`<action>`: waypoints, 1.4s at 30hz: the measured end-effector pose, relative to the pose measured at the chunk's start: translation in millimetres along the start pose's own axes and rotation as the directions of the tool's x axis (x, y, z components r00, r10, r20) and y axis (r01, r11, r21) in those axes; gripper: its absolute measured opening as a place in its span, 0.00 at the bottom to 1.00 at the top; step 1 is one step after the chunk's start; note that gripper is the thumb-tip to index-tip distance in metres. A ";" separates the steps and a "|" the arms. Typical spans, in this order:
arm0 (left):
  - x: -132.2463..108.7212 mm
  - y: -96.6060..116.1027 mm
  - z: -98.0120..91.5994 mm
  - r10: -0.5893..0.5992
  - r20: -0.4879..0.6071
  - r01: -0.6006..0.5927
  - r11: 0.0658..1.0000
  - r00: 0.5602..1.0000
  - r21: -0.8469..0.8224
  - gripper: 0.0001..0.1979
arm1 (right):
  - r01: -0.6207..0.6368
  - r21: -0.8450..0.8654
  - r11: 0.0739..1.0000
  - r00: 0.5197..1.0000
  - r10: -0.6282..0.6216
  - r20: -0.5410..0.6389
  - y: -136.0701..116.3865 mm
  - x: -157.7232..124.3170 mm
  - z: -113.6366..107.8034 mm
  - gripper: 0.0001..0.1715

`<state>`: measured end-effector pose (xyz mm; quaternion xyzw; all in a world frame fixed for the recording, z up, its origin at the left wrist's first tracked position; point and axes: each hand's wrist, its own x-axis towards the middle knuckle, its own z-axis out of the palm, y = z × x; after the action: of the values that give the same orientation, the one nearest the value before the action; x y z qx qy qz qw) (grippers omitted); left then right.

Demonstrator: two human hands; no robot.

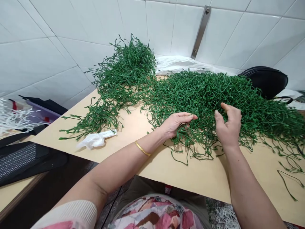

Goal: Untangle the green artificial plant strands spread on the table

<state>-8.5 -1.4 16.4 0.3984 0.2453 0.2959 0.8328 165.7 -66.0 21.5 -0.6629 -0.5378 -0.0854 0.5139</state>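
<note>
A big tangled heap of thin green cords (200,92), with small knotted or tufted ends, spreads over the table. At the heap's near edge is my left hand (179,122), its thumb pressed against the fingers and a few green strands held in it; the lower fingers are partly hidden by cords. To its right, my right hand (228,125) is raised over the front of the heap, thumb and forefinger apart, with nothing visible between them. Several loose strands lie below the hands on the tabletop.
The tan table (140,127) stands against a tiled wall. Another green bunch (131,63) lies at the back left. A knotted white plastic bag (94,140) sits near the left edge. A black rounded bag (267,79) is behind right. White strands (16,117) lie far left.
</note>
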 end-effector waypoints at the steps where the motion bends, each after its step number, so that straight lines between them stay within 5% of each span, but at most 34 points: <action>1: -0.5 -0.5 1.2 0.001 -0.009 0.000 1.000 1.000 0.014 0.10 | 0.037 -0.021 0.999 0.999 -0.037 -0.001 -1.9 -1.5 -0.5 0.16; 4: -1.9 -2.5 3.6 0.032 0.003 -0.032 0.999 0.999 0.032 0.09 | -0.013 0.126 0.992 0.975 -0.015 0.223 -14.2 -6.7 -1.9 0.14; 7: -2.1 -4.4 4.2 0.091 -0.015 -0.091 0.996 0.996 0.011 0.09 | -0.136 0.189 0.972 0.832 0.008 0.554 -27.1 -10.5 -1.8 0.13; 10: -2.4 -4.8 4.6 0.114 -0.038 -0.114 0.993 0.993 0.004 0.09 | -0.211 0.223 0.952 0.720 -0.004 0.694 -31.4 -11.1 -1.1 0.14; 17: -6.2 -4.8 5.2 0.094 0.102 -0.111 0.978 0.990 0.175 0.12 | -0.342 0.368 0.865 0.805 0.068 0.590 -20.8 -7.2 -1.6 0.10; 22: -7.5 -2.9 6.2 0.057 0.070 -0.071 0.973 0.996 0.218 0.09 | -0.385 0.433 0.815 0.843 0.120 0.524 -18.0 -7.2 0.1 0.10; 27: -7.8 0.0 7.8 0.073 0.031 -0.078 0.972 0.997 0.224 0.12 | -0.260 0.416 0.872 0.888 0.046 0.458 -19.0 -8.8 1.7 0.11; 33: -7.5 -0.6 7.8 0.046 -0.012 -0.042 0.976 0.999 0.216 0.13 | -0.312 0.421 0.852 0.829 0.027 0.559 -19.7 -10.2 2.8 0.11; 37: -7.2 -1.1 7.5 0.054 -0.015 -0.050 0.980 0.998 0.193 0.13 | -0.153 0.290 0.945 0.757 -0.076 0.649 -21.9 -9.8 2.2 0.14; 42: -6.9 -3.4 7.8 0.079 -0.018 -0.072 0.965 0.997 0.251 0.14 | 0.062 0.179 0.982 0.781 -0.159 0.604 -23.1 -10.4 2.1 0.16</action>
<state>-7.3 -12.0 19.2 0.5050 0.2767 0.2998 0.7606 142.1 -73.3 27.2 -0.5815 -0.7185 0.1455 0.3529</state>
